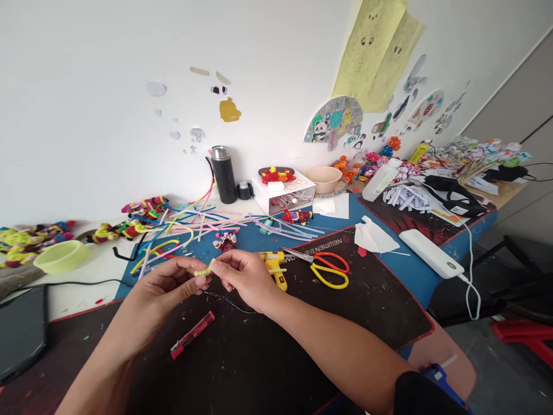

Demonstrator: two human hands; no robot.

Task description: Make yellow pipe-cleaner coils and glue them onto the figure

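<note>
Head: left hand [166, 285] and right hand [244, 276] both pinch 1 yellow fuzzy piece [203, 271] above black mat [259, 357]. Glue gun [280, 281] close beside right hand. Scissors [329, 269] farther right, wide gap to mat's red edge.

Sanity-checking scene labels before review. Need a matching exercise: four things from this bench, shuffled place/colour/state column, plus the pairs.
Things:
1. Scissors
2. Small twisted piece
3. Flask
4. Power-bank-like device

Descriptions:
A. Black, standing upright
B. White, cable at one end
C. Orange and yellow at one end
D. Held between the fingers of the left hand and right hand

Pairs: 1-C, 2-D, 3-A, 4-B
</note>
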